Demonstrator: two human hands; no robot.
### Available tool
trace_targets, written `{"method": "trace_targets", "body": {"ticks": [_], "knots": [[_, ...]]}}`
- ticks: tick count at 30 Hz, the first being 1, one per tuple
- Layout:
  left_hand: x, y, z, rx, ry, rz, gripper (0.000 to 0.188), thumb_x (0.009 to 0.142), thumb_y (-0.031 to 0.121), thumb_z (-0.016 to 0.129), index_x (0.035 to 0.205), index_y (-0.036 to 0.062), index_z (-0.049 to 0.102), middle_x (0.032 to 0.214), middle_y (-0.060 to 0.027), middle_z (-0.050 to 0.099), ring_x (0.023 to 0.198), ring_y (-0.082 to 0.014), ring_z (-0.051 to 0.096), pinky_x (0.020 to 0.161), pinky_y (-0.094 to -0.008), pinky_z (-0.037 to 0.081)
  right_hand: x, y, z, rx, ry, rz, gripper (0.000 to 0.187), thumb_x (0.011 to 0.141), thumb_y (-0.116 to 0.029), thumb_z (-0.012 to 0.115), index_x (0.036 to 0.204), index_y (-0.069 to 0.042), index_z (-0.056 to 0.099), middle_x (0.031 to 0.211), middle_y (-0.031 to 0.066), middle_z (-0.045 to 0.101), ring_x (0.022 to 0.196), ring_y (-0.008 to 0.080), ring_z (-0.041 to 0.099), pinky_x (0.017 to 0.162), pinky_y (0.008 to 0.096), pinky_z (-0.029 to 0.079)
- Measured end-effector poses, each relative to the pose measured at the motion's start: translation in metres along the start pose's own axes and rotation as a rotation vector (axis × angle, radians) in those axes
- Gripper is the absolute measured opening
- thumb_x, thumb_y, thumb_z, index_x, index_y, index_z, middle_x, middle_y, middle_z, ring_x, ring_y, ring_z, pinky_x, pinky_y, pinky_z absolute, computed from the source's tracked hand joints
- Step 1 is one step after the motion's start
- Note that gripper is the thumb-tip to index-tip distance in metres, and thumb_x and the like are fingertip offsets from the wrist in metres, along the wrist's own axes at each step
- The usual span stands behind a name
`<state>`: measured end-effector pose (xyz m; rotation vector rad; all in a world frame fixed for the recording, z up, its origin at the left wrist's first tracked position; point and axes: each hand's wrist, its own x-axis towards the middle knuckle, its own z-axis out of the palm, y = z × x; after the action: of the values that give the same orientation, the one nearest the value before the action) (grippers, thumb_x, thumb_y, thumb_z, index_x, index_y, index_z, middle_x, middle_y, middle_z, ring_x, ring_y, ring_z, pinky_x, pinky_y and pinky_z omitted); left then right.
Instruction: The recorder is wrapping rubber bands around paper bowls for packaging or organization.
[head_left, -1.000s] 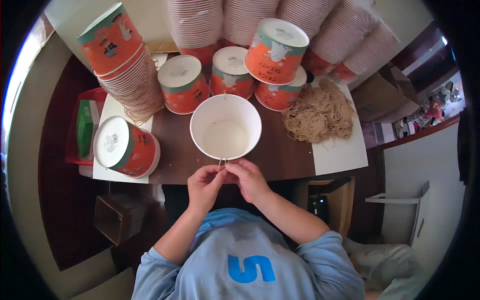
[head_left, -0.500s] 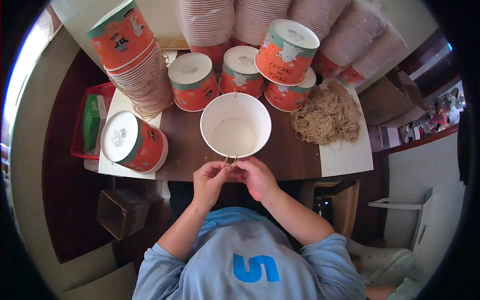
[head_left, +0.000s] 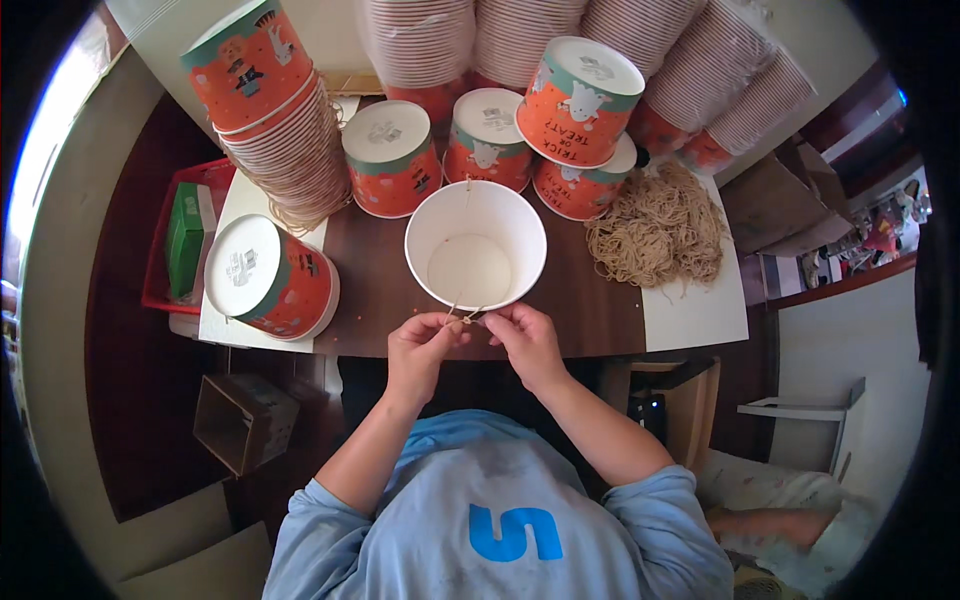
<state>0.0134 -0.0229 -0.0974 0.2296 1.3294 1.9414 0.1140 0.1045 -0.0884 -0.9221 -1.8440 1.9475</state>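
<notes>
From afar I see both hands (head_left: 416,356) pinching thin tan string (head_left: 467,320) on the round white paper bucket (head_left: 473,265): in at twelve o'clock, maybe half-tied at six.

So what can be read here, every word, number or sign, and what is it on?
I'll place the texts without copying their wording.
Top bucket: dark words, upside down, on its orange side.
Bucket below: dark lettering, partly covered.
Shirt: one big blue character.
Upturned bases: print too small to read.
Open bucket: no words visible inside.
</notes>
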Motion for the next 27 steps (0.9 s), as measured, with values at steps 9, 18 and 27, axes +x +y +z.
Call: {"method": "trace_targets", "body": {"ticks": [9, 18, 27], "knots": [[0.002, -0.004, 0.003, -0.022, -0.038, -0.029, 0.008, 0.085, 0.004, 0.062, 0.091, -0.0023, 0.063, 0.085, -0.0079, 0.066, 0.076, -0.0121, 0.063, 0.071, -0.024, 0.051, -0.007, 0.002, 0.011, 0.403, -0.094, 0.038, 0.019, 0.088, -0.016, 0.061, 0.1, -0.002, 0.063, 0.088, 0.0023, 0.065, 0.077, 0.0081, 0.058, 0.071, 0.0228, 0.046], [-0.001, -0.005, 0.005, -0.049, 0.004, 0.0, 0.006, 0.083, 0.0, 0.062, 0.088, 0.0005, 0.061, 0.083, -0.006, 0.064, 0.072, -0.0106, 0.059, 0.066, -0.0229, 0.05, -0.002, 0.01, 0.009, 0.284, -0.055, 0.021, 0.012, 0.086, -0.014, 0.063, 0.088, -0.002, 0.064, 0.082, 0.0004, 0.064, 0.074, 0.0053, 0.055, 0.066, 0.0213, 0.045], [0.002, -0.012, 0.005, -0.051, -0.045, 0.034, 0.009, 0.082, 0.0, 0.064, 0.09, 0.0017, 0.06, 0.084, -0.0046, 0.063, 0.073, -0.0101, 0.059, 0.068, -0.0241, 0.05, 0.0, 0.01, 0.004, 0.298, -0.057, -0.006, 0.009, 0.084, -0.011, 0.064, 0.085, -0.002, 0.062, 0.079, -0.001, 0.062, 0.071, 0.0039, 0.053, 0.063, 0.0192, 0.044]]}}
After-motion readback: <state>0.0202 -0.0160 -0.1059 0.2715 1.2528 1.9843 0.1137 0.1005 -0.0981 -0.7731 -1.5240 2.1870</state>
